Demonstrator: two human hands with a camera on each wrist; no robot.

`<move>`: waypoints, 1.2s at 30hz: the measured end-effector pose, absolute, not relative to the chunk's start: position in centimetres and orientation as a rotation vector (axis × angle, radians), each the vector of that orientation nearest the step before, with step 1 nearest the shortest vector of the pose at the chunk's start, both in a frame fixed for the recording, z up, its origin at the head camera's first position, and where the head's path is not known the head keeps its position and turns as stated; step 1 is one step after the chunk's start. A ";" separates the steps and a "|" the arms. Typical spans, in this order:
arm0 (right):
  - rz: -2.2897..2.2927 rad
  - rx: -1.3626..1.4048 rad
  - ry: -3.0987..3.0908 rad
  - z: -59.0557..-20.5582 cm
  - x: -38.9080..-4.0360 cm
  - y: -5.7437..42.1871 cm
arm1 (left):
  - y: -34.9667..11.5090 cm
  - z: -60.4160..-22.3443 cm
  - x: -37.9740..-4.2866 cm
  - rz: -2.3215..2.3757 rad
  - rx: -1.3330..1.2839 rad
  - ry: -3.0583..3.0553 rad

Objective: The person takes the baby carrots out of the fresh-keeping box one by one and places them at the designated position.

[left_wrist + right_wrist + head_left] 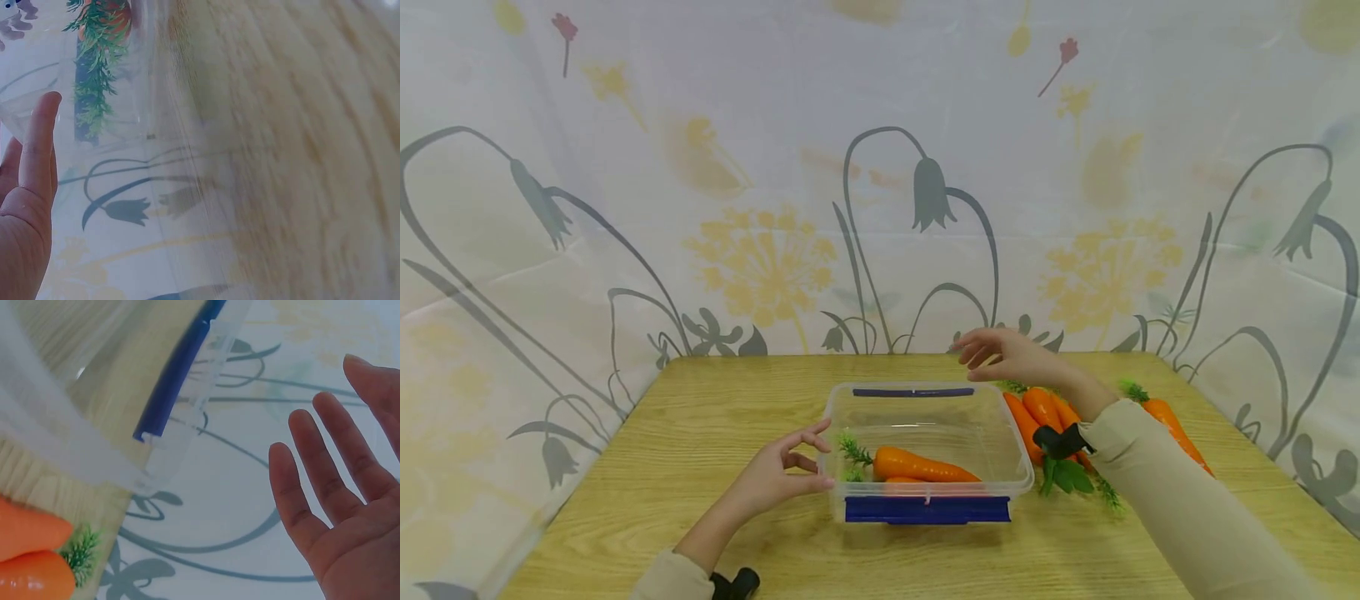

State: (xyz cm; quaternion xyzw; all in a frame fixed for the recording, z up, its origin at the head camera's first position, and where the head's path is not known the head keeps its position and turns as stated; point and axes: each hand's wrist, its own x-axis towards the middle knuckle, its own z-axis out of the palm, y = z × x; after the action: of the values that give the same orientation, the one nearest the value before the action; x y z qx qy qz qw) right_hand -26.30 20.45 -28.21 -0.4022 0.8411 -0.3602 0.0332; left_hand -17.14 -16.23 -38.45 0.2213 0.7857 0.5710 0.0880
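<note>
A clear plastic container [1026, 467] with blue latches stands on the table, its top uncovered. Inside lie an orange carrot [921, 467] with a green top and part of another beneath it. My left hand [775, 471] is at the container's left side, thumb and fingertips at the wall; in the left wrist view a straight finger [40, 144] shows beside the clear plastic. Above the container's back right corner hovers my right hand [1011, 354], fingers relaxed and spread in the right wrist view, holding nothing.
Several carrots [1041, 408] with green leaves [1067, 475] lie against the container's right side, partly hidden by my right forearm. Farther right lies a single carrot [1176, 429]. A flower-printed cloth [880, 275] hangs behind the wooden table [715, 417].
</note>
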 end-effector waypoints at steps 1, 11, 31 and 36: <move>-1.102 -1.227 2.579 -28.2 -26.4 20.2 | -16.2 -38.5 -17.1 1.701 0.657 2.339; -1.016 -1.121 2.457 -29.2 -27.2 17.1 | -16.3 -38.4 -17.2 1.707 0.646 2.339; -0.579 -1.043 2.021 -33.0 -27.4 11.8 | -16.2 -38.7 -17.1 1.725 0.633 2.324; -0.522 -0.989 1.987 -33.9 -27.3 11.3 | -16.2 -38.7 -17.2 1.727 0.639 2.328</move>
State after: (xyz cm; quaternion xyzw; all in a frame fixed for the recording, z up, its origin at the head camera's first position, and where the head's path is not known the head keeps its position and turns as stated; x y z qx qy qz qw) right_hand -27.27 11.31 -33.94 -0.3942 0.7919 -0.2081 0.4173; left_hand -17.16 -16.25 -38.65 0.2144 0.7814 0.5796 0.0867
